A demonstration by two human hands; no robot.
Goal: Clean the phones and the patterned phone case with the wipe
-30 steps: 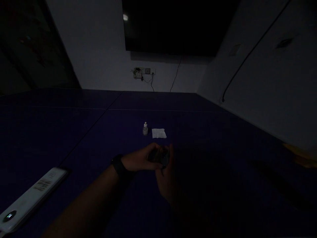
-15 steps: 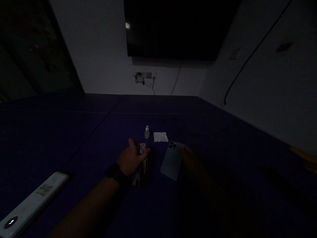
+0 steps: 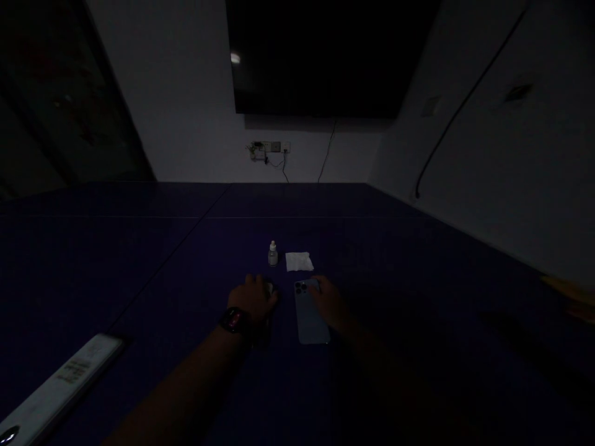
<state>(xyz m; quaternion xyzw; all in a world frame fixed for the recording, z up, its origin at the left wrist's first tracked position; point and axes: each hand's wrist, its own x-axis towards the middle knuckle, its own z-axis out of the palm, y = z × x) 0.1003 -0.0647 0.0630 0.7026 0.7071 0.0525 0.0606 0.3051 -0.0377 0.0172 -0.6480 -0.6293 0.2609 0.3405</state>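
Observation:
My right hand (image 3: 332, 303) grips the upper right edge of a pale blue smartphone (image 3: 310, 319), whose back with the camera lenses faces me. To its left, my left hand (image 3: 251, 298), with a dark watch (image 3: 235, 319) on the wrist, is closed over a dark, shiny flat object (image 3: 270, 288). Most of that object is hidden under the hand and in shadow, so its kind cannot be made out. Just beyond the hands stand a small dropper bottle (image 3: 273, 255) with a white cap and a folded white tissue (image 3: 299, 261) lying flat.
A long white device (image 3: 65, 384) with a lit display lies at the left on the dark blue table (image 3: 186, 266). Something yellow (image 3: 564, 288) is at the right edge. A large screen (image 3: 325, 56), wall sockets (image 3: 272, 148) and cables are on the far wall. The room is dim.
The phone has turned more upright and shifted left with my right hand. My left hand has turned palm down, its fingers closing over the shiny object, which now shows less.

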